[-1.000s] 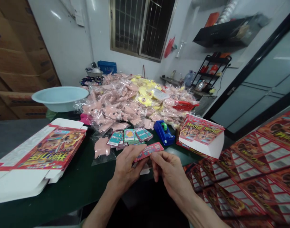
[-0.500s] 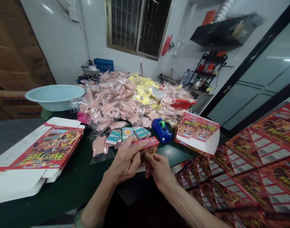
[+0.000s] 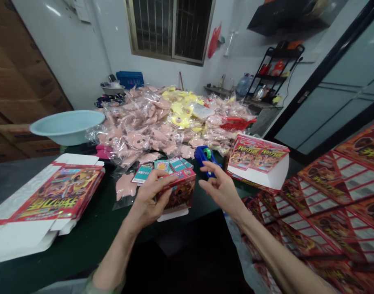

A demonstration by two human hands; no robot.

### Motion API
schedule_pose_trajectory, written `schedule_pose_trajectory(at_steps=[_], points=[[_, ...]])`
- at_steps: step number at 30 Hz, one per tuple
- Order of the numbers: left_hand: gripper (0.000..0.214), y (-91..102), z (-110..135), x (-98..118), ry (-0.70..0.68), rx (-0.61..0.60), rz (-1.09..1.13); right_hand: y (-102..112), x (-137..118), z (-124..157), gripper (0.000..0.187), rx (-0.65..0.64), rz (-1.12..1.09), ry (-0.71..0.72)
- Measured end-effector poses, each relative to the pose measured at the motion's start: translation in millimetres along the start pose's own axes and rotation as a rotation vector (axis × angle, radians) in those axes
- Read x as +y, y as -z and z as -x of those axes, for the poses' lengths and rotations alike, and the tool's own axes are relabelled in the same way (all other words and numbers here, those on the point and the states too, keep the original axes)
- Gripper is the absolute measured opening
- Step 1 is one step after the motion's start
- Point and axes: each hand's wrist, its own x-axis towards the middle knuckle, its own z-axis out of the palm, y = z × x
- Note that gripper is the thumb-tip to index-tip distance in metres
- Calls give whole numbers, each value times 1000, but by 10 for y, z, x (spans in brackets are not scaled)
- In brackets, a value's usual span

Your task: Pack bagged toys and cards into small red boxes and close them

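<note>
My left hand (image 3: 148, 201) holds a small red printed cardboard box (image 3: 183, 191) by its left end, thumb on the front and fingers across the top. A white flap sticks out beneath that box. My right hand (image 3: 223, 191) is off the box, fingers apart, in front of a blue tape dispenser (image 3: 200, 154) with a green roll; whether a fingertip touches it I cannot tell. Behind the box lie several teal-backed cards (image 3: 142, 173). Left of them rests a flat pink plush piece (image 3: 125, 185) in a clear bag.
Bagged pink and yellow plush pieces (image 3: 138, 141) are heaped at the back of the green table (image 3: 92, 241). Flattened red-and-white cartons (image 3: 64, 188) lie on the left, near a pale blue basin (image 3: 67, 124). An open display box (image 3: 257, 161) stands right, above stacked red packaging (image 3: 324, 204).
My right hand has left the small box and moved up and right toward the tape dispenser, its fingers opening. The box's printed front now shows, still in my left hand. The view has shifted slightly.
</note>
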Motion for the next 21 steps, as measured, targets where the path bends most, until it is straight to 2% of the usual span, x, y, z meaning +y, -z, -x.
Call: schedule_pose_trajectory(at_steps=[2,3,6,8,9,11,12,14,16,17,19,21], points=[[32,106,39,-21,79,-41,34,34,28,-113,60,-212,77,-13],[31,140,82,-33,128,4,56,29,71,-136,63,-293,116,-46],[29,150,320,-70,389,347,160,-7,230,-91,65,-357,228,-45],[35,100,533,-102,608,516,317,-5,287,-22,51,-348,201,2],[39,72,633,-121,690,543,389,9,284,4,40,-364,152,5],[47,45,783,-153,789,497,405,59,210,24,20,-410,83,-19],[51,55,820,-155,794,455,321,89,142,17,15,-422,90,-12],[61,122,807,-110,693,397,4,140,-39,-17,11,-433,200,75],[69,222,694,10,461,334,-323,156,-249,-50,10,-462,371,213],[71,266,615,87,326,274,-409,147,-353,-58,10,-499,444,285],[68,313,454,229,119,45,-398,101,-542,-53,12,-630,504,391],[55,288,341,293,38,-146,-283,44,-675,-42,15,-806,427,398]])
